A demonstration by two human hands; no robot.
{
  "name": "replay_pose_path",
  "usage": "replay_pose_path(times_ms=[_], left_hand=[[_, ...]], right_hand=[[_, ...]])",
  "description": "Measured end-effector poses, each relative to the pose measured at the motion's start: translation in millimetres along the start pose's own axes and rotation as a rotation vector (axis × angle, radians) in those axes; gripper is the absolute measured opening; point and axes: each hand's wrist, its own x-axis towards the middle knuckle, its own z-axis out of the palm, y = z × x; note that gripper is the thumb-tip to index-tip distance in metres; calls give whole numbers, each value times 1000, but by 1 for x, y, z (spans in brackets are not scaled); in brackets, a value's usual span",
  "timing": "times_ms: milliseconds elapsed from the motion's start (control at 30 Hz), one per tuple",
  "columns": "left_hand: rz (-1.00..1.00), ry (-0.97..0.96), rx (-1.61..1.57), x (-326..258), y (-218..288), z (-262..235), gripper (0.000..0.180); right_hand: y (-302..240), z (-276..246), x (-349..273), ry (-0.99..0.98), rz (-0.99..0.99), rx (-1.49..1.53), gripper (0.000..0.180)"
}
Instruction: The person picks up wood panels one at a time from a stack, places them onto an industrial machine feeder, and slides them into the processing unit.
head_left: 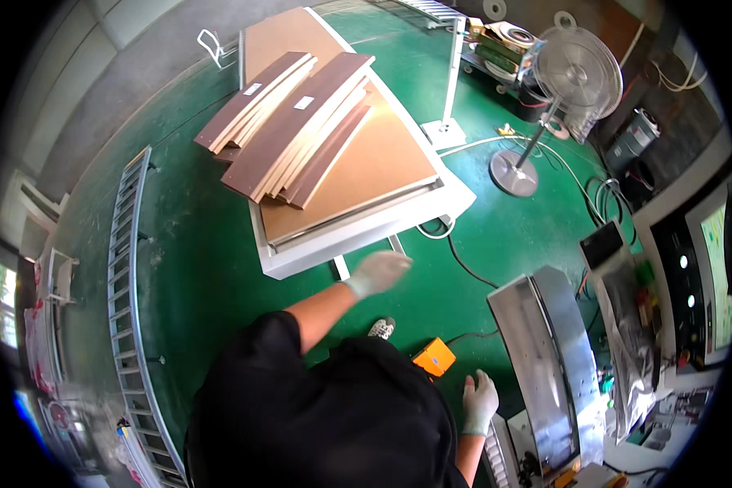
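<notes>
My left hand (380,273), in a pale glove, reaches out in front of my body. It is slightly blurred, with the fingers stretched toward the right and nothing visible in them. Just beyond it is the near edge of a white-framed table (358,232) topped with a brown board (382,167). Dark brown panels with pale edges (301,122) lie on the board in uneven stacks. Low on my right side, my right hand (480,400), also gloved, has its thumb and fingers apart and holds nothing. It is nearest to a metal machine bed (537,350).
An orange pedal box (434,357) sits on the green floor beside my shoe (381,328). A roller conveyor (126,285) runs along the left. At the right stand a pedestal fan (577,73), a white post (451,81), cables (606,199) and a screen (714,276).
</notes>
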Motion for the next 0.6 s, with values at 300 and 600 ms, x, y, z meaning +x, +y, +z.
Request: replay_pose_path(times_ms=[300, 600], left_hand=[[-463, 1458, 179, -110, -185, -235, 43], [-732, 1224, -927, -88, -167, -245, 23]], right_hand=[[-1, 7, 0, -15, 138, 96, 33], [-12, 55, 72, -41, 48, 341, 35]])
